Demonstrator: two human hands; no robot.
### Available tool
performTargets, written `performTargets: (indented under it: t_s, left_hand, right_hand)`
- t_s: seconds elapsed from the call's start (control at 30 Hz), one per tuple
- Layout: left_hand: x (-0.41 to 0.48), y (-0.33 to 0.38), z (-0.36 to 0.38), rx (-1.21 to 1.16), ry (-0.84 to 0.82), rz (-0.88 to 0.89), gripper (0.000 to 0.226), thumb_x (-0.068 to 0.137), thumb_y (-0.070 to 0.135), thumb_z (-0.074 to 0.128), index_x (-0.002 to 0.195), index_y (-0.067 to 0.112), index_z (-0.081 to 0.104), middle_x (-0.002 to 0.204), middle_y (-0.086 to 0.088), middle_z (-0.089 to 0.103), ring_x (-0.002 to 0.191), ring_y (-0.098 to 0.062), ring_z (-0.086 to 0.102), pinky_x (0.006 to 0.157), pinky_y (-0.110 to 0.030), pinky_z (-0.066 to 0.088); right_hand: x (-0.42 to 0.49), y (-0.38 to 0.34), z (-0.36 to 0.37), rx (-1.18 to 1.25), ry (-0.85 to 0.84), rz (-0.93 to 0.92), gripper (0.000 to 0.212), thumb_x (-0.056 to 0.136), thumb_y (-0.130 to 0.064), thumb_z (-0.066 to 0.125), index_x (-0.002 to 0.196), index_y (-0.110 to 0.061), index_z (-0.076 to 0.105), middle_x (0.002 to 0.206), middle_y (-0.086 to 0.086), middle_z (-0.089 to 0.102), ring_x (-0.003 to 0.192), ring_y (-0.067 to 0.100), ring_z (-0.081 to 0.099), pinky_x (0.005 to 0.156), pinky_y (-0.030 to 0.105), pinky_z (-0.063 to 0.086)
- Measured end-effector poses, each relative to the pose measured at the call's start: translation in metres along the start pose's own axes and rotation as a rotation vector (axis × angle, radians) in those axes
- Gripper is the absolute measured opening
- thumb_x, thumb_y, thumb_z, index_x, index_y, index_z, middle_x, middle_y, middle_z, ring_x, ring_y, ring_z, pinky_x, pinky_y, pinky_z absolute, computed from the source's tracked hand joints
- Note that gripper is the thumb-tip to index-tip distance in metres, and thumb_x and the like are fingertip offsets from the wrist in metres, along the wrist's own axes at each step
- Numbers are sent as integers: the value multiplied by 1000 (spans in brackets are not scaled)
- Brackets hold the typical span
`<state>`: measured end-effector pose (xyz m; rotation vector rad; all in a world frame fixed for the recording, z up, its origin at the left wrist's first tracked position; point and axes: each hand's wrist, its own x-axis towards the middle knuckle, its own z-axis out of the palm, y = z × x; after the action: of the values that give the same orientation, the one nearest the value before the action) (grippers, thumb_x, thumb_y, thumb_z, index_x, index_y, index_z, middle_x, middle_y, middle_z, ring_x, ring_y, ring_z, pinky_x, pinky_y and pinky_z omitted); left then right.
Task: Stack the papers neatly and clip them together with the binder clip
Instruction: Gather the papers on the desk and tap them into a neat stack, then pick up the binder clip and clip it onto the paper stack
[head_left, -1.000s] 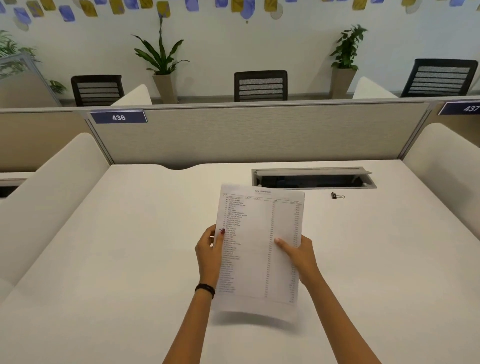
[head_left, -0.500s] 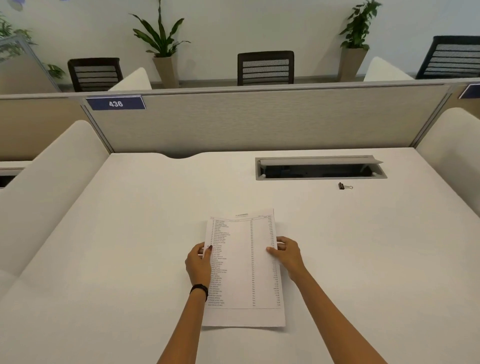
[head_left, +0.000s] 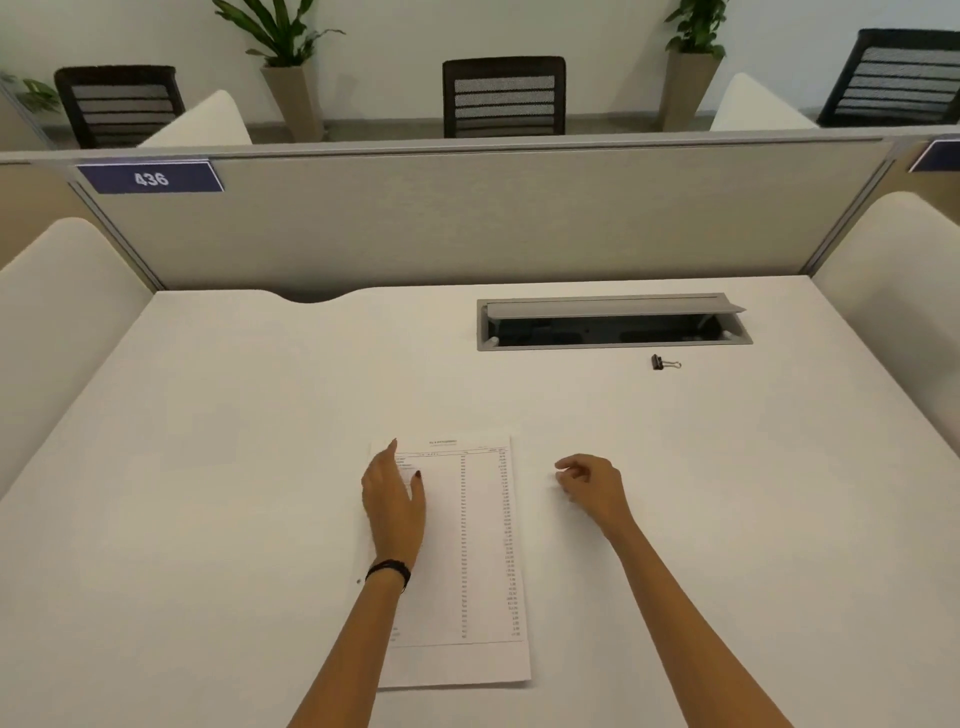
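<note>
Binder clip (head_left: 664, 362) well beyond both hands.

Both forearms are bare, no sleeves showing. The left wrist wears a thin black band (head_left: 388, 570). The left hand (head_left: 392, 506) has dark red-painted nails.

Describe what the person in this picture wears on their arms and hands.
Both forearms are bare, with no sleeves in view. The left hand has dark-painted nails and a thin black band round its wrist. The right hand shows no ring, watch or band.
</note>
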<state>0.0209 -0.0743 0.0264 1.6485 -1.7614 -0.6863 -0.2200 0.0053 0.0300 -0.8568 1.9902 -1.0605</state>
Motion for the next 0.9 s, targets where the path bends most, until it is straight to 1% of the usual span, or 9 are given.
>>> performTargets:
  t_s: [0.07,0.13,0.27,0.37,0.4,0.5,0.63,0.77,0.9]
  left_hand:
    - [5,26,16,-90,-131,139,53,91,12,52,140,13,32,141,-6,43,131,-21,35,111,-30,26]
    - [11,49,34,-124,-245,232,52,92,15,50,141,16,31,144,-1,39,134,-15,32,111,-24,22]
    - [24,79,74,-101,-443,331,50,94,19,47,141,19,30,148,0,35,137,-13,29,111,-19,19]
    - [33,88,100,-45,-544,341,50,96,22,45,143,21,28,152,1,29,141,-14,24,113,-23,17]
    - [36,90,107,-27,-567,339,51,96,22,45,143,21,27,153,1,27,142,-14,22,114,-24,16]
    - [43,94,121,32,-615,337,53,96,22,44,145,17,22,155,-1,20,144,-16,14,115,-26,13]
    - [50,92,136,191,-630,380,55,98,26,39,146,13,16,157,-5,9,146,-19,5,118,-29,5]
    - [52,90,144,280,-615,428,54,98,27,36,146,14,15,158,-7,3,146,-21,1,117,-29,0]
    - [52,89,147,317,-610,437,54,99,28,33,147,15,13,158,-6,1,146,-21,-1,116,-28,-1]
  right_hand:
    - [17,3,-21,-2,76,-29,15,81,-2,57,91,-4,68,73,2,63,56,8,56,45,9,44]
    - [37,5,-42,4,153,-39,14,82,-2,58,92,-5,68,83,4,65,60,5,58,46,8,45]
    - [78,16,-74,-23,273,-79,20,81,1,60,100,-3,65,106,13,63,82,22,60,62,9,48]
    - [104,23,-94,-87,332,-110,26,82,2,60,108,0,61,117,21,57,93,34,60,79,26,47]
    - [112,24,-99,-103,340,-104,29,82,1,61,111,-2,60,120,21,55,98,34,59,82,29,45]
    - [134,26,-112,-149,352,-99,37,83,-2,61,119,-5,54,128,19,50,107,32,57,86,28,43]
    - [159,25,-123,-220,337,-112,42,85,-6,60,126,-5,48,135,17,46,111,33,55,93,33,44]
    - [180,20,-130,-306,291,-122,43,88,-4,55,129,-5,44,137,16,46,114,33,53,97,34,41]
    - [192,20,-133,-427,247,-149,39,90,1,47,129,-4,47,136,19,47,120,36,47,102,40,38]
